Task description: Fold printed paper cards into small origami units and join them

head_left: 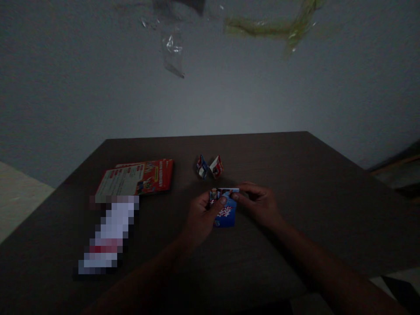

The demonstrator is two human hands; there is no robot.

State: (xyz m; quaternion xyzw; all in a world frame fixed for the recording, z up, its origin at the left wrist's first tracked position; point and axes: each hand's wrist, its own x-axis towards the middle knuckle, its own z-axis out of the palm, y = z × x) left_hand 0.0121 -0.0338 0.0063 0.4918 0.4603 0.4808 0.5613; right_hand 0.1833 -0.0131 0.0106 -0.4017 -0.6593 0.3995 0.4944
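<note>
Between both hands is a blue printed paper [226, 218] with red-and-white markings and a folded upper edge that shows a white strip. My left hand [203, 214] grips its left side, thumb lying across the front. At the top right corner, my right hand [259, 201] pinches the fold between thumb and fingers. Just beyond the hands, a small folded paper piece [216, 167] stands on the table with two pointed, colourful parts spread apart.
A dark wooden table [328, 197] stands against a grey wall [246, 96]. On its left lie red printed booklets [157, 177] in a stack. Nearer me is a pixelated white object [113, 232]. Tape [262, 28] and a clear plastic scrap [173, 54] cling to the wall.
</note>
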